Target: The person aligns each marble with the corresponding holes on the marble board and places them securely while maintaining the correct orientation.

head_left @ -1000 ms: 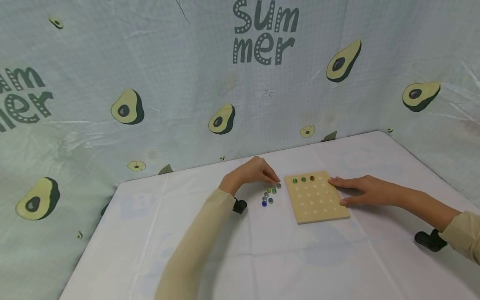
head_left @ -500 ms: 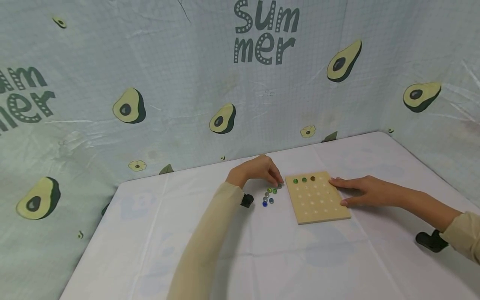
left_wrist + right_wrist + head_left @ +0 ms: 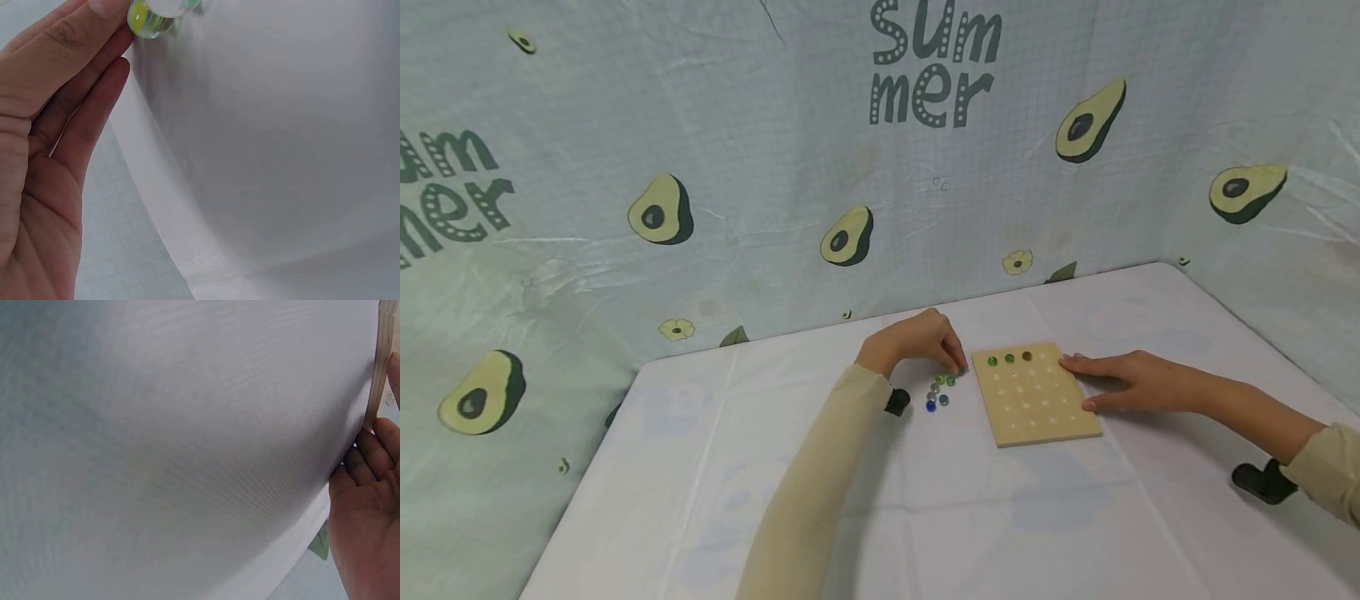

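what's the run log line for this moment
left hand: at loose marble; right hand: touching board; board: three marbles in far row

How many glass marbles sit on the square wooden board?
3: a green glass marble, a second green glass marble and a brown glass marble, left to right in the far row of the square wooden board. None seems hidden.

beige long sleeves (image 3: 816, 475); a small black device (image 3: 1262, 482) by each cuff.
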Demonstrator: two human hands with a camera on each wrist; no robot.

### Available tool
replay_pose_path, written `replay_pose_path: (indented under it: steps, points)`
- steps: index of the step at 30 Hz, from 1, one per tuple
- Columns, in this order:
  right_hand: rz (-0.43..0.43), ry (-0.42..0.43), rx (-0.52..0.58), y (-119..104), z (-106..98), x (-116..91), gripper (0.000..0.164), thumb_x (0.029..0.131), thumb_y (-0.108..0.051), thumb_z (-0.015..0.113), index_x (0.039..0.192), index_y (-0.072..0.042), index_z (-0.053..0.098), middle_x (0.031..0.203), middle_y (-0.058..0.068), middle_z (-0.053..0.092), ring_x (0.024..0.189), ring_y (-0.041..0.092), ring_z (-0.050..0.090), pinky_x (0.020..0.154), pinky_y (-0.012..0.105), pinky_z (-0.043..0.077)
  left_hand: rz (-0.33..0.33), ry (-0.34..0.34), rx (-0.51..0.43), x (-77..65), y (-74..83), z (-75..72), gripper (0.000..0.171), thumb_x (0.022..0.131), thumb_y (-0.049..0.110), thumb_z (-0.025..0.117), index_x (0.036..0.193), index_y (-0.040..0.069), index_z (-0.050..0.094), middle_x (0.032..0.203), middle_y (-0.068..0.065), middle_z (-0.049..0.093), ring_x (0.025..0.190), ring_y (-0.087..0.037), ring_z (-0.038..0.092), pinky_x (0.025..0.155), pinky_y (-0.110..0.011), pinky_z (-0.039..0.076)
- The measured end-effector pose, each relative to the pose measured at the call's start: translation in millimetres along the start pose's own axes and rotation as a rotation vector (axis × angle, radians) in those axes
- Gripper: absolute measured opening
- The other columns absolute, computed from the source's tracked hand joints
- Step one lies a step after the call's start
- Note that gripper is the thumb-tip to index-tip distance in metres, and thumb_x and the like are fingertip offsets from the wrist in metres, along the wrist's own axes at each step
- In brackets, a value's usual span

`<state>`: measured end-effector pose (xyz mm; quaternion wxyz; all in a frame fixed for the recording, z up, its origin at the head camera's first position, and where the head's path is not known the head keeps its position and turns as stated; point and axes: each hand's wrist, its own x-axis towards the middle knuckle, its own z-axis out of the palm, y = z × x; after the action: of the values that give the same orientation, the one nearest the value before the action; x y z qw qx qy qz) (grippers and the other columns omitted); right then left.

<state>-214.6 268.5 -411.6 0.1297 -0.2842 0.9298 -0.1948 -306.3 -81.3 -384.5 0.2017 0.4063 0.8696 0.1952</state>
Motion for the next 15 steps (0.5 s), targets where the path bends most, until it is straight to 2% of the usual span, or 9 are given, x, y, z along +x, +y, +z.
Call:
replay_pose_path:
  steps: [8,15]
  points:
    - [-0.01,0.003,0.0,3.5,-0.8,0.5,0.083,0.089,-0.061,0.068,0.154,-0.014,0.046,0.155,0.019,0.042,0.142,0.045,0.039,0.108,0.062,0.04,0.006,0.01,-0.015,-0.1,-3.1,1.7,0.013,0.085,0.014,0.083,0.098,0.014,0.084,0.092,0.008,0.078,0.087,0.001,0.07,0.083,-0.015,0.053]
    - [-0.026,0.013,0.001,2.3,0.6,1.6,0.081,0.089,-0.058,0.069,0.153,-0.014,0.047,0.154,0.019,0.044,0.141,0.046,0.041,0.107,0.062,0.04,-0.001,0.062,-0.011,-2.8,-4.7,3.0,0.013,0.086,0.016,0.082,0.099,0.014,0.083,0.094,0.007,0.078,0.087,0.0,0.068,0.084,-0.016,0.052]
